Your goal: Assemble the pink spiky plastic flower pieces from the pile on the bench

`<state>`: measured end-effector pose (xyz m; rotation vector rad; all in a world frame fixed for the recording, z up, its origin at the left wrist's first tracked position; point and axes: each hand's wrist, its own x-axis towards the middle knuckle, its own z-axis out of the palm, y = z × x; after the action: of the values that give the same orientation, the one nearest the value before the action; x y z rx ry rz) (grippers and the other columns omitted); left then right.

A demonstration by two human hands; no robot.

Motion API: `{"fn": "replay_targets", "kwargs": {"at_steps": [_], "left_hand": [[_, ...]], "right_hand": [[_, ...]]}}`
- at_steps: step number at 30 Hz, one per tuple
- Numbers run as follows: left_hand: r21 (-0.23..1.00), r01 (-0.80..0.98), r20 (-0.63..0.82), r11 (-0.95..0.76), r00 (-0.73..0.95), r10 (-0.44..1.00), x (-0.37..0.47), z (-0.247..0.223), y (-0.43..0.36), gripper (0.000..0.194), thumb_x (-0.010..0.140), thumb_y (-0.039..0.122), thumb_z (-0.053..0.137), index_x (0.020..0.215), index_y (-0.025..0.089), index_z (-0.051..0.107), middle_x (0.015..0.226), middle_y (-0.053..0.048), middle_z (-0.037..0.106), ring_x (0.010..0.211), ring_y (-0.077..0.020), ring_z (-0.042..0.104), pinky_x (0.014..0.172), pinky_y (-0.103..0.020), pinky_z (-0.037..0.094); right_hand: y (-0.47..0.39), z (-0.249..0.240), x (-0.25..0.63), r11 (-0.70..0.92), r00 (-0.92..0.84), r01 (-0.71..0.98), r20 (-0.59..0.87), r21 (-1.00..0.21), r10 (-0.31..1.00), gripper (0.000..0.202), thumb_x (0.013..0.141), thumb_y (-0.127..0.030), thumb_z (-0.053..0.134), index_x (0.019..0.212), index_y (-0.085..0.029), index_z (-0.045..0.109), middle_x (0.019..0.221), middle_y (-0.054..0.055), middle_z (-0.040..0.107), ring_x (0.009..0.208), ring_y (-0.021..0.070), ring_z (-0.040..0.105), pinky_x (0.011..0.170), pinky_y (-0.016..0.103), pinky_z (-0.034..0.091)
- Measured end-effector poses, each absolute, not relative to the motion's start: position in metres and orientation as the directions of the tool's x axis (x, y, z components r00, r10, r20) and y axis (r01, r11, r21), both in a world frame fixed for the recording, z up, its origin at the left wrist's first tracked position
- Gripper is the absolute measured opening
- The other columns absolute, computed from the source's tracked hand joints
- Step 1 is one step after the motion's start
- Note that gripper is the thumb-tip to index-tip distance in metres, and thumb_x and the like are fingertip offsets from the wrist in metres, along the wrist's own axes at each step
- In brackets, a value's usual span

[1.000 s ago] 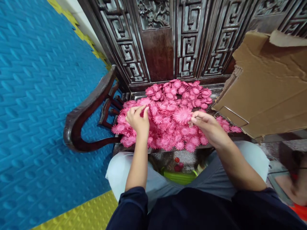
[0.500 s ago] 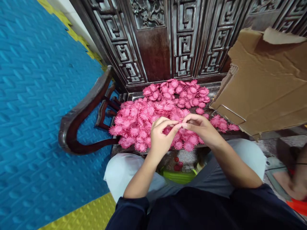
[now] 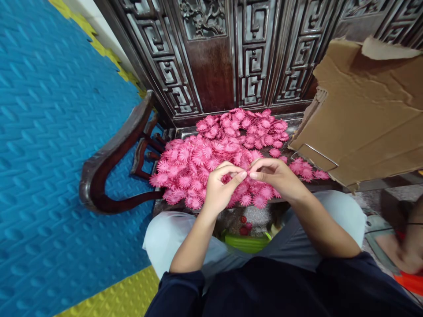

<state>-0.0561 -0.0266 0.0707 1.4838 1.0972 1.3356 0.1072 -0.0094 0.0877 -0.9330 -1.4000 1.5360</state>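
A large heap of pink artificial flowers [image 3: 185,180] with thin, pointed petals lies on a dark wooden bench seat [image 3: 161,205]. Just above the heap's near side, my left hand [image 3: 224,187] and my right hand [image 3: 276,176] meet fingertip to fingertip. Each is closed in a pinch of thumb and fingers. Between the tips is a small pink bit that looks like one of the flowers; its outline blends into the heap behind, and the fingers cover most of it.
A bench armrest [image 3: 89,176] curves out at left over blue floor matting [image 3: 42,154]. Behind the heap rises the carved wooden back [image 3: 211,75]. A torn cardboard box [image 3: 366,119] stands at right, beside a smaller flower cluster [image 3: 302,169]. A green container [image 3: 246,242] sits below, between my knees.
My left hand has shifted very slightly, and its thumb has drawn back a little from the right hand's fingertips. The heap looks the same.
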Motion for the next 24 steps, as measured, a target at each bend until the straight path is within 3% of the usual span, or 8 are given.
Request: {"fn": "replay_targets", "kwargs": {"at_steps": [8,15,20,24], "left_hand": [[0.972,-0.236,0.048,-0.017,0.127,0.991,-0.057,0.070,-0.025,0.015,0.067,0.032,0.072,0.064,0.019,0.066,0.065,0.002,0.058,0.065,-0.0103,0.051,0.067,-0.024,0.041],[0.986,-0.116,0.116,-0.119,-0.034,0.993,-0.065,0.071,-0.026,0.028,0.073,0.046,0.064,0.071,0.019,0.060,0.068,-0.001,0.054,0.066,-0.0119,0.047,0.064,-0.025,0.040],[0.974,-0.089,0.191,-0.208,-0.168,0.967,-0.073,0.072,-0.027,0.029,0.074,0.047,0.063,0.071,0.020,0.056,0.068,0.000,0.051,0.065,-0.0111,0.047,0.062,-0.023,0.040],[0.957,0.015,0.271,-0.290,-0.406,0.873,-0.092,0.076,-0.021,0.036,0.078,0.054,0.055,0.070,0.020,0.051,0.067,0.001,0.047,0.064,-0.0106,0.046,0.065,-0.025,0.042]], "right_hand": [[-0.013,0.096,0.109,-0.031,-0.411,-0.096,0.012,-0.995,0.912,0.019,0.067,-0.034,0.073,0.067,-0.019,0.062,0.069,-0.001,0.058,0.069,0.0113,0.050,0.070,0.028,0.040],[-0.008,0.090,0.115,-0.007,-0.282,-0.112,0.025,-0.994,0.959,0.023,0.068,-0.039,0.071,0.068,-0.019,0.058,0.067,-0.002,0.052,0.064,0.0109,0.044,0.062,0.026,0.035],[-0.009,0.089,0.113,0.026,-0.254,-0.085,0.047,-0.996,0.966,0.023,0.068,-0.038,0.070,0.067,-0.019,0.057,0.068,-0.001,0.051,0.063,0.0112,0.044,0.061,0.027,0.035],[-0.007,0.089,0.117,0.040,-0.173,-0.101,0.057,-0.994,0.983,0.024,0.068,-0.038,0.069,0.066,-0.019,0.055,0.065,-0.002,0.049,0.061,0.0107,0.042,0.059,0.026,0.035]]}}
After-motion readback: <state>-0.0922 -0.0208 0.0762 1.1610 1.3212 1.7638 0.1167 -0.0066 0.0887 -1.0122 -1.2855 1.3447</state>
